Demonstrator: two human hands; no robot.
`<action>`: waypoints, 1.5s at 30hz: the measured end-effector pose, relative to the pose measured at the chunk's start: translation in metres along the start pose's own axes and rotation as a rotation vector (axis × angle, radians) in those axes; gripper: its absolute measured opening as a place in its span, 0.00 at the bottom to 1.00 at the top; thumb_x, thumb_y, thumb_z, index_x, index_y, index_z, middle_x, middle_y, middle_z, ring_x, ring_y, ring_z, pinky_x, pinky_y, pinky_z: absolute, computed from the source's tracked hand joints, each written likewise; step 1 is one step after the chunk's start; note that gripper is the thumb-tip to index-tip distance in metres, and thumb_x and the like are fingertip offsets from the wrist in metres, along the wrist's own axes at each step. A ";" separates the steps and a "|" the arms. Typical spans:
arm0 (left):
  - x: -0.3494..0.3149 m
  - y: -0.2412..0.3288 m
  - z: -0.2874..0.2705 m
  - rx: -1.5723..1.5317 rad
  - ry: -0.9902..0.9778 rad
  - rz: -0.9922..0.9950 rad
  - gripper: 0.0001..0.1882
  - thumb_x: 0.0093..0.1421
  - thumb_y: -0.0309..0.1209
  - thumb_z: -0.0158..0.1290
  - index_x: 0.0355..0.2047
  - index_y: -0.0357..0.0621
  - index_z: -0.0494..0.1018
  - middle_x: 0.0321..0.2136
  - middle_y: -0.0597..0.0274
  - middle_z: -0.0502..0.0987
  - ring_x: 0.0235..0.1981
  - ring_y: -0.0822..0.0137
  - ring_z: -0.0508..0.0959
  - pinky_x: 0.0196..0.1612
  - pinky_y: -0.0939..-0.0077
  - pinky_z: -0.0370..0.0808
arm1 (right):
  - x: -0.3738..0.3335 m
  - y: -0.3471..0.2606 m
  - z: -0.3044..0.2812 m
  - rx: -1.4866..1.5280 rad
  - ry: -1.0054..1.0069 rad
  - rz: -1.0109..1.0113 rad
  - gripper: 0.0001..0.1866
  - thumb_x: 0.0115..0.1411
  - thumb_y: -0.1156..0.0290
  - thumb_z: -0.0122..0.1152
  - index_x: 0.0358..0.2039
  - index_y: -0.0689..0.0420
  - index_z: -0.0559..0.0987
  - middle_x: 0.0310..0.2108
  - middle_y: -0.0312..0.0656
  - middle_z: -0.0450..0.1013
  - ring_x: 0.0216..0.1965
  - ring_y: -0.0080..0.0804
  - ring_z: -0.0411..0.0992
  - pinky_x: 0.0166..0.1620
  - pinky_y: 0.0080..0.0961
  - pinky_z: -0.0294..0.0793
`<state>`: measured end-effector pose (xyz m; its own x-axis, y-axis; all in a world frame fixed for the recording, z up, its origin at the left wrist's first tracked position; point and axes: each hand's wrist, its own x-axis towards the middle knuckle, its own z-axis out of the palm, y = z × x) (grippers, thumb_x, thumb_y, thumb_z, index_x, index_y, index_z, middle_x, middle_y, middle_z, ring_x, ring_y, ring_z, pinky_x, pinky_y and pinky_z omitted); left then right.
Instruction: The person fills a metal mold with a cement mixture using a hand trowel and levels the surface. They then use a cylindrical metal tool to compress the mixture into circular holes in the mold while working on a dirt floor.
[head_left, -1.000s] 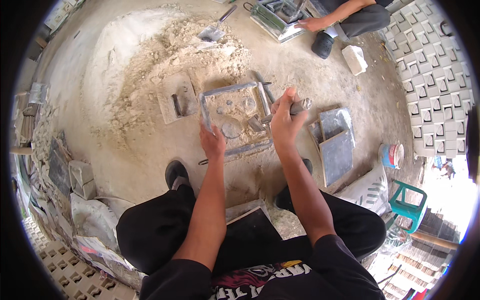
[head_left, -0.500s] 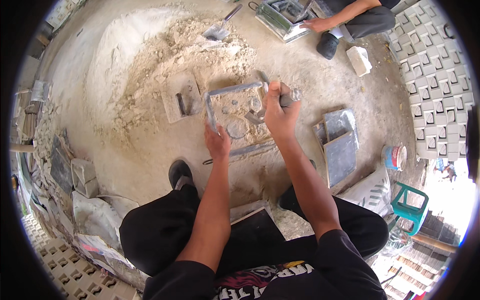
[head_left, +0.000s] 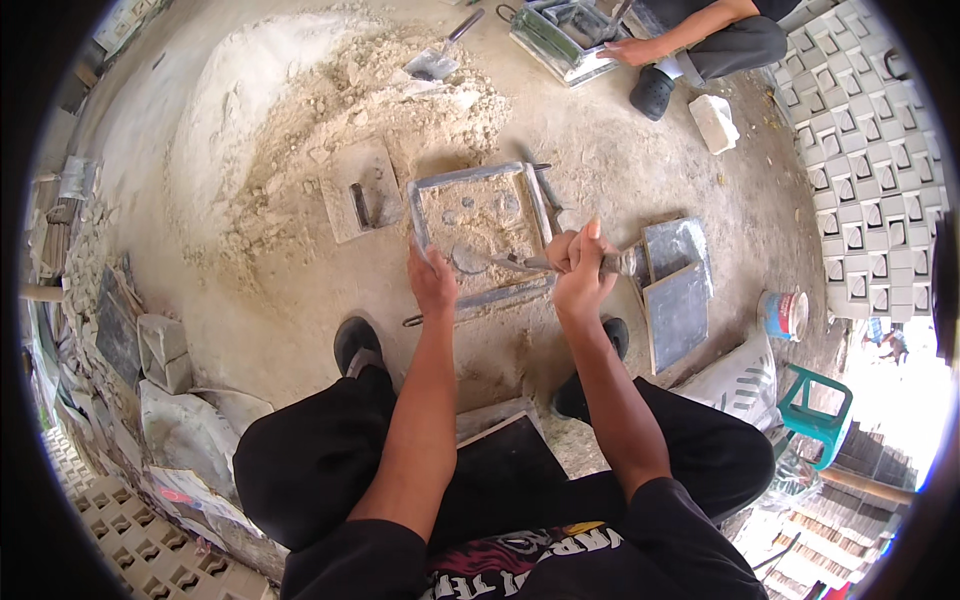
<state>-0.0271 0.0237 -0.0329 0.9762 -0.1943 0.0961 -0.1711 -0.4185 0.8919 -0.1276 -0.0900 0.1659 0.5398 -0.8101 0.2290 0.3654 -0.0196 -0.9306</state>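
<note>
A square grey metal mould frame (head_left: 470, 176) lies on the ground in front of me, filled with pale crumbly sand mix (head_left: 490, 222) that shows round dark shapes. My left hand (head_left: 432, 282) grips the frame's near left side. My right hand (head_left: 582, 275), above the near right corner, is closed round a short-handled tool (head_left: 620, 262). Its thick round handle points right, and a thin metal end reaches left over the mix. The exact kind of tool is not clear. Left of the mould lies a flat board with a dark handle (head_left: 360, 207).
A heap of sand mix (head_left: 300, 130) with a trowel (head_left: 432, 65) spreads at the far left. Another person's hand (head_left: 628, 52) rests at a second mould (head_left: 565, 45). Grey plates (head_left: 678, 318), a bucket (head_left: 785, 315) and a green stool (head_left: 815, 415) stand right. Patterned blocks (head_left: 870, 170) are stacked beyond.
My right hand has moved down and right, and the tool has turned so its handle points right. My left hand stays on the frame.
</note>
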 end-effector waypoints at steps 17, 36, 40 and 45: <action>0.003 -0.025 0.005 -0.426 0.067 -0.113 0.27 0.68 0.35 0.28 0.54 0.26 0.67 0.50 0.46 0.74 0.53 0.57 0.72 0.58 0.68 0.64 | -0.022 0.003 -0.002 -0.220 -0.295 0.044 0.21 0.63 0.73 0.46 0.11 0.58 0.63 0.12 0.32 0.59 0.16 0.18 0.54 0.21 0.22 0.52; 0.014 -0.036 0.006 -1.058 0.026 -0.650 0.31 0.63 0.44 0.27 0.48 0.30 0.71 0.45 0.49 0.76 0.48 0.59 0.74 0.56 0.67 0.65 | -0.019 -0.008 0.039 -0.261 -0.353 0.183 0.21 0.62 0.73 0.52 0.11 0.59 0.64 0.11 0.31 0.59 0.16 0.16 0.54 0.19 0.23 0.51; 0.013 -0.042 0.004 -1.061 0.100 -0.631 0.29 0.65 0.42 0.28 0.45 0.32 0.74 0.44 0.52 0.77 0.48 0.60 0.73 0.56 0.66 0.63 | -0.027 -0.004 0.043 -0.391 -0.446 0.194 0.19 0.60 0.73 0.46 0.12 0.57 0.60 0.11 0.31 0.57 0.15 0.18 0.51 0.19 0.23 0.49; 0.013 -0.022 0.005 -0.923 0.158 -0.652 0.29 0.66 0.41 0.28 0.44 0.31 0.75 0.43 0.53 0.77 0.48 0.60 0.72 0.57 0.66 0.61 | -0.026 -0.013 0.036 -0.327 -0.398 0.158 0.19 0.60 0.74 0.46 0.12 0.58 0.60 0.11 0.31 0.56 0.16 0.17 0.52 0.19 0.23 0.50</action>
<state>-0.0117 0.0258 -0.0540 0.8603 -0.0378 -0.5084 0.4741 0.4259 0.7706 -0.1192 -0.0478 0.1820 0.8379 -0.5346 0.1100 0.0352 -0.1483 -0.9883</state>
